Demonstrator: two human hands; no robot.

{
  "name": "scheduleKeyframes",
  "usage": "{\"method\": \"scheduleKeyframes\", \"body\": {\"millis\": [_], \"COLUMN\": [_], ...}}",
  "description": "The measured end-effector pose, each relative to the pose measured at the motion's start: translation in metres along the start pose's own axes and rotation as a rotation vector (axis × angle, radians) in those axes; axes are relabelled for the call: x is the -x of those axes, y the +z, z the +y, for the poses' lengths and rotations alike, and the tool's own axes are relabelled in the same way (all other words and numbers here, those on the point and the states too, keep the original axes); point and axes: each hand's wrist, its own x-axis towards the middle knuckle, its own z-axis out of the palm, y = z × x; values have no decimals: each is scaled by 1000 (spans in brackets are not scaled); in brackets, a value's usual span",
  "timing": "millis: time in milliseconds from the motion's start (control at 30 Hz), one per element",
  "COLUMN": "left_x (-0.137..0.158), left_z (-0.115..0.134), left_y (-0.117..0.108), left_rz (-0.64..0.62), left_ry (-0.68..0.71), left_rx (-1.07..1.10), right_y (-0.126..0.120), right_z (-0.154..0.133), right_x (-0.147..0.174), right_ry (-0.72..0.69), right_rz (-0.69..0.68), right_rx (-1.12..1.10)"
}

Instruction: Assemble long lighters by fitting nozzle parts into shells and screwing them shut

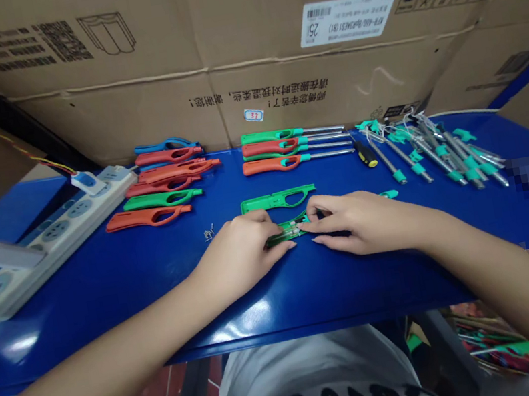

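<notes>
In the head view my left hand [240, 252] is closed on the left end of an open green lighter casing half [276, 239], which lies low over the table. Small clear and metallic parts show inside it. The fingers of my right hand [362, 221] pinch at the teal piece [304, 217] at the casing's right part. Behind that hand a teal tip [388, 194] sticks out; what joins it to the casing is hidden. Just beyond my hands lies the other green casing half [278, 200], hollow side up. Several small screws [209, 233] lie beside my left hand.
Orange, green and blue lighter casings [160, 215] lie at the left back, near a white power strip [63, 238]. Lighters with metal tubes [272, 165] lie at the back middle. A screwdriver [365, 153] and loose tube assemblies [439, 152] are at the right. Cardboard [154, 115] stands behind.
</notes>
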Motion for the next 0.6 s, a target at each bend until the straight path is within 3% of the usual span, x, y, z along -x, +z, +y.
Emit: {"method": "scheduleKeyframes", "body": {"millis": [200,600], "left_x": [-1,-3], "left_z": [1,-4], "left_y": [2,-1], "left_rz": [28,32], "left_ry": [-30,-59], "left_rx": [11,164], "right_y": [-2,-1], "right_z": [2,4], "right_x": [3,2], "right_ry": [-21,-23], "right_rz": [-2,-24], "right_rx": [85,5]}}
